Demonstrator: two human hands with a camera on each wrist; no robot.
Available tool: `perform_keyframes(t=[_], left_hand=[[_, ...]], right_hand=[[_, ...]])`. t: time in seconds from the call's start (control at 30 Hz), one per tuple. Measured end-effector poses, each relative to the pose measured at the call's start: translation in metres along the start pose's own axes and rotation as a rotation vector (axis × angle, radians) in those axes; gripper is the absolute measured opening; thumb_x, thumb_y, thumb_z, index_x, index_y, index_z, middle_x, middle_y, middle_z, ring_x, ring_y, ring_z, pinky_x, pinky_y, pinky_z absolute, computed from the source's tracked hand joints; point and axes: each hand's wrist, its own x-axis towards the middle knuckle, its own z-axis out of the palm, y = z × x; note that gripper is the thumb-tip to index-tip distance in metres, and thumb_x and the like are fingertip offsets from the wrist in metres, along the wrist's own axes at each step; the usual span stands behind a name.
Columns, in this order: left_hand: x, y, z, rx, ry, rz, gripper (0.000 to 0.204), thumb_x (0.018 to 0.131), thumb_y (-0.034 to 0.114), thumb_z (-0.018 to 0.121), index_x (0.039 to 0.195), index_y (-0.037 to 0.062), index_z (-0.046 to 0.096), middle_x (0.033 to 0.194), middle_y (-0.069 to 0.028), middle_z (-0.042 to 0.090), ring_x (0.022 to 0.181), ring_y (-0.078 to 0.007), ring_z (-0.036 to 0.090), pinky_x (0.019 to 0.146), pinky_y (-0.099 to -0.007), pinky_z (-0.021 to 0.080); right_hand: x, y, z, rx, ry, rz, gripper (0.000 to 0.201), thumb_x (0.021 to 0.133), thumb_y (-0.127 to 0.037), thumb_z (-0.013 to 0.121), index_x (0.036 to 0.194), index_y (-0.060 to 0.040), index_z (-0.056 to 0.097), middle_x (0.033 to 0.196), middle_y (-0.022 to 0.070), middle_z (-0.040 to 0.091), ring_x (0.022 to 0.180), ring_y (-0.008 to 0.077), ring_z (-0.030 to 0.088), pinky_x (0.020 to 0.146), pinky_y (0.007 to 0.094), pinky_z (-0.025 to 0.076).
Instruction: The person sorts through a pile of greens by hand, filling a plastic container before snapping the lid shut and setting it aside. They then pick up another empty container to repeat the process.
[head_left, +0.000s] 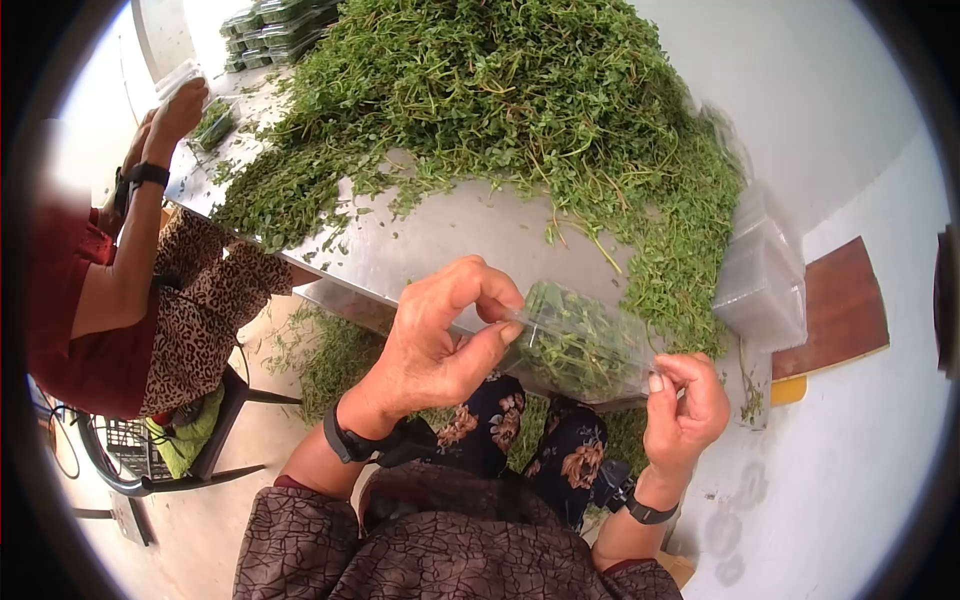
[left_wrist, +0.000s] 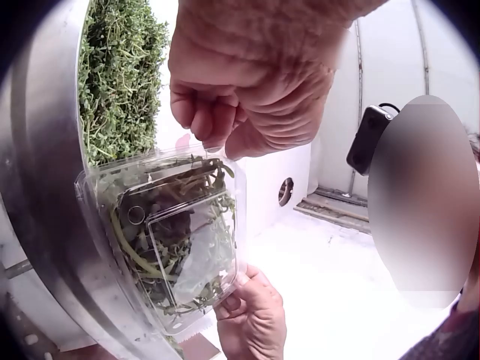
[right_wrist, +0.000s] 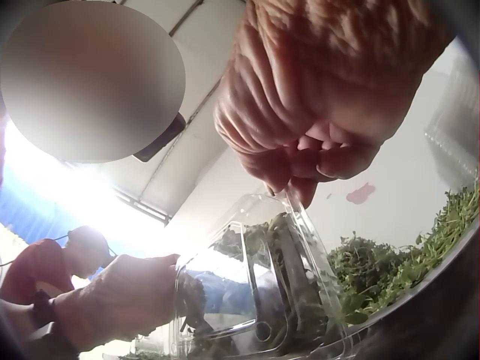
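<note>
steel table, leafy herbs; left hand, right hand pinch clear clamshell.

A glossy clear plastic clamshell is seen at centre frame; the table above it is of smooth brushed metal

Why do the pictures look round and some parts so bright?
Head view: a fisheye lens bends the table edge and leaves dark corners. Right wrist view: strong backlight washes out the lower left, and the right hand is close and soft. Left wrist view: the clear box of herbs shows glare, and the white wall is overexposed.
</note>
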Motion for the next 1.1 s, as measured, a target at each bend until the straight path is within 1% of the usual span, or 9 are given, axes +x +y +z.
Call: perform_keyframes(t=[0.3, 0.43, 0.53, 0.6, 0.7, 0.93, 1.0, 1.03, 1.1], left_hand=[[0.003, -0.003, -0.004, -0.005, -0.094, 0.069, 0.020, 0.064, -0.008, 0.058, 0.081, 0.0040, 0.055, 0.071, -0.0042, 0.055, 0.063, -0.0174, 0.055, 0.059, -0.0283, 0.043], [0.003, -0.008, -0.001, 0.014, -0.073, 0.103, 0.022, 0.064, -0.010, 0.056, 0.081, 0.0040, 0.055, 0.071, -0.0048, 0.055, 0.062, -0.0182, 0.055, 0.059, -0.0288, 0.043], [0.001, -0.012, 0.002, -0.029, -0.018, 0.218, 0.023, 0.064, -0.012, 0.055, 0.081, 0.0031, 0.056, 0.071, -0.0052, 0.055, 0.062, -0.0188, 0.054, 0.057, -0.0291, 0.044], [0.002, -0.009, 0.001, 0.068, -0.028, 0.157, 0.023, 0.066, -0.012, 0.056, 0.084, 0.0023, 0.056, 0.072, -0.0055, 0.055, 0.062, -0.0197, 0.055, 0.056, -0.0291, 0.044], [-0.001, -0.009, 0.004, -0.014, -0.008, 0.057, 0.018, 0.071, -0.009, 0.058, 0.085, 0.0019, 0.056, 0.072, -0.0047, 0.055, 0.063, -0.0183, 0.055, 0.056, -0.0279, 0.043], [-0.002, -0.016, 0.011, 0.066, 0.072, 0.126, 0.011, 0.077, -0.004, 0.060, 0.087, 0.0012, 0.057, 0.079, -0.0054, 0.057, 0.068, -0.0144, 0.055, 0.062, -0.0280, 0.045], [-0.001, -0.018, 0.015, -0.048, 0.102, -0.039, 0.016, 0.081, 0.001, 0.061, 0.097, -0.0001, 0.058, 0.086, -0.0068, 0.061, 0.074, -0.0150, 0.057, 0.070, -0.0285, 0.046], [-0.001, -0.020, 0.018, -0.055, 0.095, -0.023, 0.016, 0.081, 0.001, 0.061, 0.097, -0.0001, 0.058, 0.086, -0.0068, 0.061, 0.074, -0.0150, 0.057, 0.070, -0.0285, 0.046], [-0.004, -0.023, 0.021, 0.009, 0.174, -0.058, 0.025, 0.085, 0.007, 0.060, 0.109, -0.0004, 0.057, 0.093, -0.0074, 0.064, 0.082, -0.0146, 0.057, 0.078, -0.0287, 0.047]], right_hand=[[-0.001, 0.000, -0.002, 0.004, -0.004, 0.028, 0.019, 0.072, 0.010, 0.062, 0.087, -0.0020, 0.061, 0.069, 0.0044, 0.056, 0.052, 0.0093, 0.047, 0.047, 0.0215, 0.035], [-0.001, 0.000, -0.001, -0.015, -0.005, 0.022, 0.018, 0.072, 0.010, 0.061, 0.085, -0.0023, 0.061, 0.068, 0.0040, 0.056, 0.050, 0.0090, 0.045, 0.047, 0.0214, 0.034], [-0.001, -0.002, 0.002, -0.003, 0.017, 0.031, 0.017, 0.072, 0.010, 0.061, 0.084, -0.0022, 0.061, 0.066, 0.0036, 0.055, 0.049, 0.0087, 0.044, 0.046, 0.0217, 0.034], [-0.002, -0.003, 0.002, -0.001, 0.020, 0.049, 0.016, 0.071, 0.010, 0.061, 0.082, -0.0022, 0.060, 0.066, 0.0031, 0.054, 0.049, 0.0081, 0.043, 0.046, 0.0217, 0.033], [-0.002, -0.005, 0.002, 0.021, 0.024, 0.087, 0.015, 0.072, 0.010, 0.061, 0.081, -0.0021, 0.060, 0.065, 0.0028, 0.054, 0.048, 0.0075, 0.043, 0.046, 0.0216, 0.033], [-0.001, -0.005, 0.003, -0.061, 0.009, 0.121, 0.012, 0.075, 0.008, 0.061, 0.083, -0.0007, 0.060, 0.066, 0.0023, 0.055, 0.051, 0.0061, 0.044, 0.048, 0.0211, 0.035], [0.002, -0.002, 0.007, 0.109, 0.054, 0.235, 0.009, 0.078, 0.006, 0.060, 0.085, 0.0008, 0.060, 0.068, 0.0010, 0.057, 0.055, 0.0042, 0.046, 0.050, 0.0205, 0.036], [0.004, -0.002, 0.008, 0.102, 0.069, 0.227, 0.009, 0.078, 0.006, 0.060, 0.085, 0.0008, 0.060, 0.068, 0.0010, 0.057, 0.055, 0.0042, 0.046, 0.050, 0.0205, 0.036], [0.009, -0.003, 0.010, 0.151, 0.086, 0.282, 0.007, 0.080, 0.004, 0.060, 0.087, 0.0024, 0.060, 0.070, 0.0004, 0.058, 0.058, 0.0031, 0.047, 0.052, 0.0195, 0.037]])
